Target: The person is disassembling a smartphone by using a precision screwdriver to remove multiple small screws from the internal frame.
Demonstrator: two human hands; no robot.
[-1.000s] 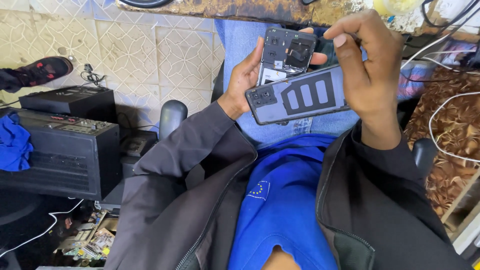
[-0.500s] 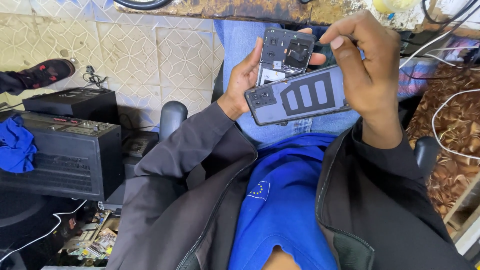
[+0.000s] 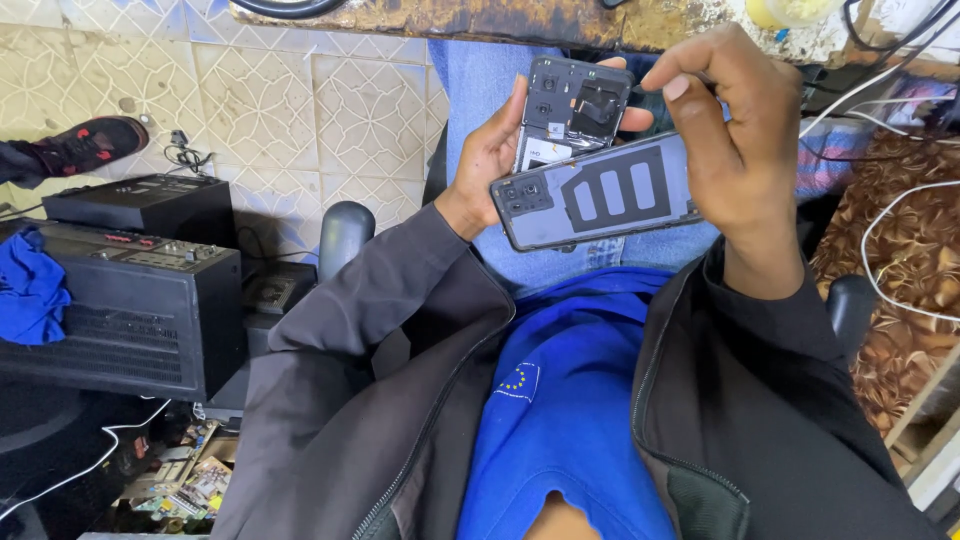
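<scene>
My left hand point(image 3: 490, 150) grips an opened smartphone point(image 3: 572, 112), held upright with its dark inner parts and camera modules facing me. My right hand point(image 3: 735, 140) holds the phone's detached grey back cover point(image 3: 600, 195) crosswise in front of the phone, inner side up, showing pale adhesive strips and camera cut-outs at its left end. The cover hides the phone's lower part. Both hands hover over my lap, above jeans and a blue shirt under a dark jacket.
A worn wooden bench edge point(image 3: 500, 20) runs along the top. Black audio boxes point(image 3: 120, 290) with a blue cloth point(image 3: 30, 285) stand left on the tiled floor. A red-and-black shoe point(image 3: 85, 145) lies far left. White cables point(image 3: 900, 250) cross a brown patterned surface right.
Both hands stay almost still with the phone and cover. The view has shifted slightly; the grip is unchanged.
</scene>
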